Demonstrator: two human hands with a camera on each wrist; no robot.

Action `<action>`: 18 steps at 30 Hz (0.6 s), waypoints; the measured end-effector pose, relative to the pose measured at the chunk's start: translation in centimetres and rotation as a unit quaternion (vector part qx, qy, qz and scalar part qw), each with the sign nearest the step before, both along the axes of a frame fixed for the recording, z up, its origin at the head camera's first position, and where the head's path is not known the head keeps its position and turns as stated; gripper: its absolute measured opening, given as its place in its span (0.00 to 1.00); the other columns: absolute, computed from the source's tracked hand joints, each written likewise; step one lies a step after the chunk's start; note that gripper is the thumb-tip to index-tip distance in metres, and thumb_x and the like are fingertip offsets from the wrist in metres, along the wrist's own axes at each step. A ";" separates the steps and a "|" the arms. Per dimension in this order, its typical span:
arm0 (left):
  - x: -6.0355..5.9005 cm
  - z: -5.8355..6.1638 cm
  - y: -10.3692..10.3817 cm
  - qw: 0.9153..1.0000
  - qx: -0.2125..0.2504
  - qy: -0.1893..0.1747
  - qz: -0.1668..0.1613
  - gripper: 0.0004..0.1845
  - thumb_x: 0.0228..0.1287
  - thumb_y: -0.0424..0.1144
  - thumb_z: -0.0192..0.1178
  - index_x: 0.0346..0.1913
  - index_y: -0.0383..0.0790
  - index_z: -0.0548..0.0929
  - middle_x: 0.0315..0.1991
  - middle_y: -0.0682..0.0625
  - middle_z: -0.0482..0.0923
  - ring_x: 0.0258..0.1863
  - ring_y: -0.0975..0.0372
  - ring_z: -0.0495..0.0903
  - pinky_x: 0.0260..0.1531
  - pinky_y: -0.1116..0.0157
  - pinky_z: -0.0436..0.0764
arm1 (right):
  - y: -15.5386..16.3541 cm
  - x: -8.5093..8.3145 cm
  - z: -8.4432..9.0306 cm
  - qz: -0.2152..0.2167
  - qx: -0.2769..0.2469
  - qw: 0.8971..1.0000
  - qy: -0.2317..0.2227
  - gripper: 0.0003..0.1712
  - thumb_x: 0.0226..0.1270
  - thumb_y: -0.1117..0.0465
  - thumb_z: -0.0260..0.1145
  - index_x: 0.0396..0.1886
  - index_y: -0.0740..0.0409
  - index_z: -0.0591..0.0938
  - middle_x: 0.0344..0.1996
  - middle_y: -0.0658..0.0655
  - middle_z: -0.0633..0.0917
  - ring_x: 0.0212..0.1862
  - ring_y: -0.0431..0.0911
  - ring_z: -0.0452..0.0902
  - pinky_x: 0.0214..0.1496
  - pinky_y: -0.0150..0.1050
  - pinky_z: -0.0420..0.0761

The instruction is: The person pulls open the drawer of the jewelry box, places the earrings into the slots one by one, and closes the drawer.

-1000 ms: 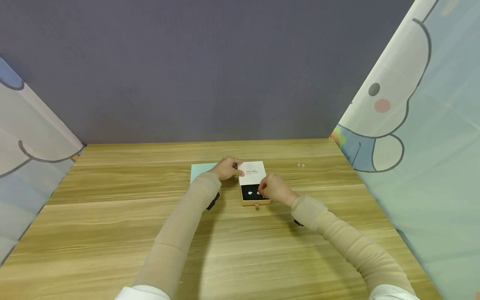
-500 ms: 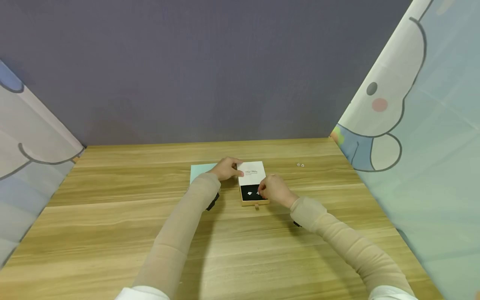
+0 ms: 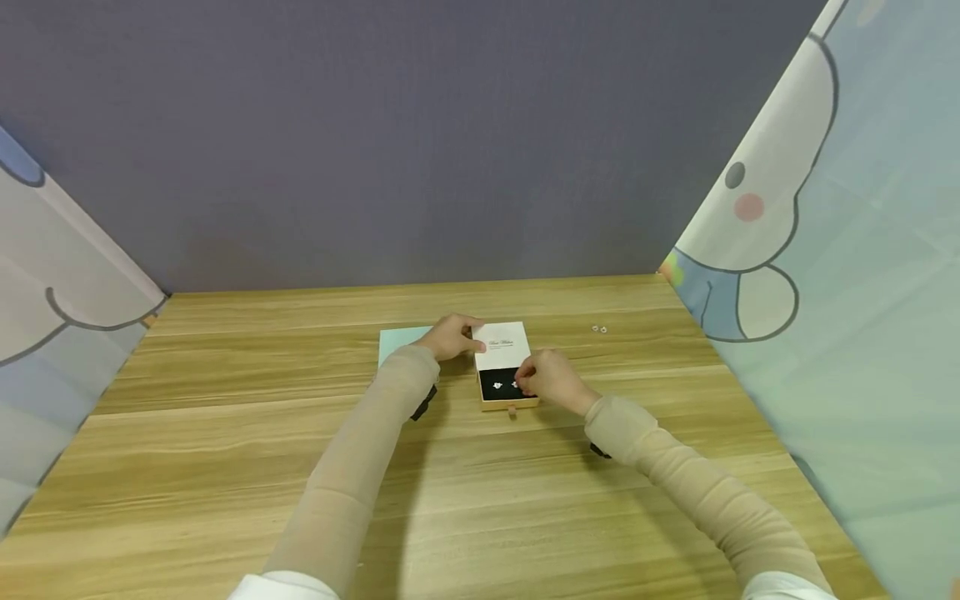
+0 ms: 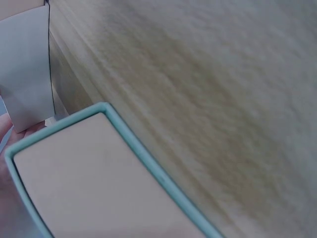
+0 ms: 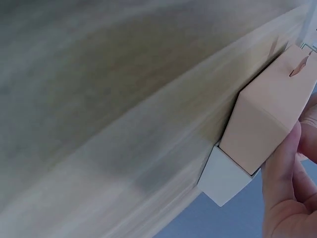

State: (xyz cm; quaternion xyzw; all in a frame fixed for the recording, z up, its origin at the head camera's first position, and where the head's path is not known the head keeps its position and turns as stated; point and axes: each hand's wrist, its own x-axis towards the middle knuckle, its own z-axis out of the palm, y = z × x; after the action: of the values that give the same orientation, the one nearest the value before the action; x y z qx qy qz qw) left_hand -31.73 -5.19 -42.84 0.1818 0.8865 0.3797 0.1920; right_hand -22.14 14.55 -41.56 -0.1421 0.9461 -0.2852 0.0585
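Note:
A small box lies mid-table: a white sleeve (image 3: 502, 343) with a tan drawer (image 3: 511, 403) pulled out toward me. The drawer's black pad carries two small earrings (image 3: 498, 385). My left hand (image 3: 452, 337) grips the sleeve's left side, thumb on top. My right hand (image 3: 547, 379) is at the drawer's right side, its fingertips pinching at the right earring (image 3: 515, 384). In the right wrist view a finger (image 5: 283, 166) lies along the tan drawer (image 5: 265, 124), above the white sleeve (image 5: 225, 177). The left wrist view shows the sleeve (image 4: 27, 64).
A mint-green flat lid (image 3: 396, 341) lies under my left forearm, and fills the left wrist view as a mint-rimmed lid (image 4: 99, 183). Two tiny studs (image 3: 599, 329) sit on the wooden table (image 3: 225, 433) at the right rear. Printed curtains flank both sides.
Both hands stay at the box as before. Only the head view shifts a little.

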 end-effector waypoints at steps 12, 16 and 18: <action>-0.2 0.0 -0.4 1.000 -0.005 0.005 -0.003 0.32 0.57 0.44 0.63 0.65 0.42 0.68 0.62 0.46 0.68 0.59 0.56 0.69 0.58 0.58 0.70 | 0.7 -0.4 -0.6 -0.084 -0.222 0.961 -0.141 0.09 0.61 0.70 0.61 0.39 0.71 0.82 0.34 0.64 0.84 0.28 0.39 0.80 0.36 0.32 0.82; -0.3 -0.1 -0.4 1.000 -0.007 0.007 -0.004 0.32 0.58 0.43 0.63 0.65 0.42 0.68 0.63 0.45 0.68 0.60 0.55 0.68 0.59 0.57 0.70 | 0.6 -0.3 -0.5 -0.101 -0.254 0.949 -0.156 0.11 0.62 0.70 0.61 0.41 0.73 0.81 0.36 0.65 0.84 0.29 0.39 0.80 0.37 0.31 0.82; -0.4 -0.2 -0.4 1.000 -0.009 0.009 -0.006 0.32 0.58 0.44 0.63 0.65 0.42 0.67 0.63 0.45 0.67 0.61 0.55 0.68 0.59 0.57 0.69 | 0.5 -0.2 -0.4 -0.101 -0.263 0.947 -0.156 0.11 0.62 0.70 0.61 0.42 0.74 0.81 0.35 0.66 0.84 0.30 0.39 0.80 0.37 0.31 0.82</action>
State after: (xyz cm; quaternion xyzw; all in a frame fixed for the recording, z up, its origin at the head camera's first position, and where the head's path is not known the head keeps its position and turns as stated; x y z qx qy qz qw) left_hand -32.15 -5.57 -43.00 0.1883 0.8905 0.3691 0.1880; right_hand -22.32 15.08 -41.97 -0.0098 0.8259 -0.5468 0.1371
